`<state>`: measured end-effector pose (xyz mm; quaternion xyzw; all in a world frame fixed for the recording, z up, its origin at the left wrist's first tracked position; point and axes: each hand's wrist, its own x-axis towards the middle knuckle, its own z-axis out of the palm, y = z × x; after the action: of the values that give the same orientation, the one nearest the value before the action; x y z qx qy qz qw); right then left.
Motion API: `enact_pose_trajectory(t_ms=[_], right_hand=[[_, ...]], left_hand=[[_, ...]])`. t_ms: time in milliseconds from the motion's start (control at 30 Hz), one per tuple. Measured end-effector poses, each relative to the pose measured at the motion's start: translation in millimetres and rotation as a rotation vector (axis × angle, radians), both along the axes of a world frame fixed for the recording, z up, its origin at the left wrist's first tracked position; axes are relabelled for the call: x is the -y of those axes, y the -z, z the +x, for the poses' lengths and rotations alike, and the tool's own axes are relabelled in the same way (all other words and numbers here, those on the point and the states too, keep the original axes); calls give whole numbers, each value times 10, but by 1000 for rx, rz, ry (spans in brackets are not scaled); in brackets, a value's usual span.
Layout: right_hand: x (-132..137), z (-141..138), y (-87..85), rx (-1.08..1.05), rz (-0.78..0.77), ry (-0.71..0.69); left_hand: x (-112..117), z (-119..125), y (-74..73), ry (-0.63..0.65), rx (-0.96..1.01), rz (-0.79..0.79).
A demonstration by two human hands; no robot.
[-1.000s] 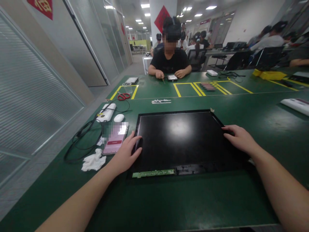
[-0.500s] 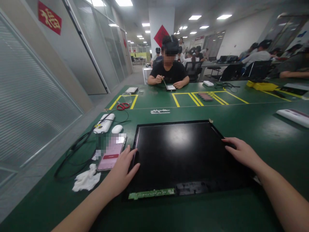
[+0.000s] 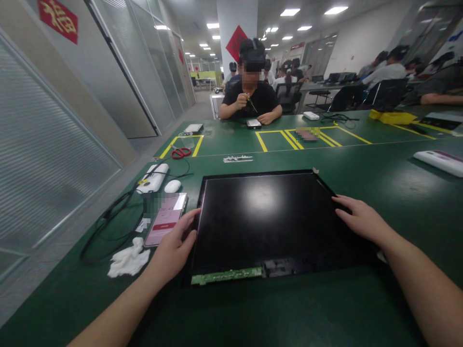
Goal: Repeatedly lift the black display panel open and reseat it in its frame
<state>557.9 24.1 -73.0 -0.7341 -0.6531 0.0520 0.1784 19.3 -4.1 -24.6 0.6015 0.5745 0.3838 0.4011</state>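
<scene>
A large black display panel (image 3: pixel 260 217) in a thin frame lies on the green table in front of me. Along its near edge runs a narrow green circuit board (image 3: pixel 227 275), beside a dark strip. My left hand (image 3: pixel 177 243) is closed at the panel's left side, index fingertip and thumb along the edge. At the right side, my right hand (image 3: pixel 360 219) holds the other edge, thumb and fingers against the frame. Undersides of both grips are hidden. A small pale tab (image 3: pixel 315 170) sticks out at the panel's far right corner.
Left of the panel lie a phone (image 3: pixel 164 226), crumpled tissue (image 3: pixel 128 258), a white oval case (image 3: pixel 172 186), a white device (image 3: pixel 154 178) and black cable (image 3: pixel 104 217). Red-handled scissors (image 3: pixel 181 153) are farther back. Across the table a person (image 3: pixel 249 99) holds a thin tool.
My left fingers have drawn back from over the panel's border to its outer edge. The panel sits slightly farther away. My right hand stays on its edge. The view has tilted slightly.
</scene>
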Motion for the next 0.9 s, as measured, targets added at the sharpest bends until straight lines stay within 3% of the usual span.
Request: enact_pose_trajectory(t_ms=[133, 200, 333, 600, 900], right_hand=[[10, -6, -24, 0, 13, -2], [19, -29, -56, 9, 8, -3], [39, -99, -139, 41, -64, 25], [37, -126, -160, 71, -93, 61], [50, -111, -166, 30, -78, 34]], left_hand=[[53, 183, -116, -217, 508, -157], [65, 263, -178, -329, 608, -207], [60, 351, -261, -423, 722, -361], [49, 337, -228, -419, 789, -453], [72, 283, -188, -218, 615, -389]])
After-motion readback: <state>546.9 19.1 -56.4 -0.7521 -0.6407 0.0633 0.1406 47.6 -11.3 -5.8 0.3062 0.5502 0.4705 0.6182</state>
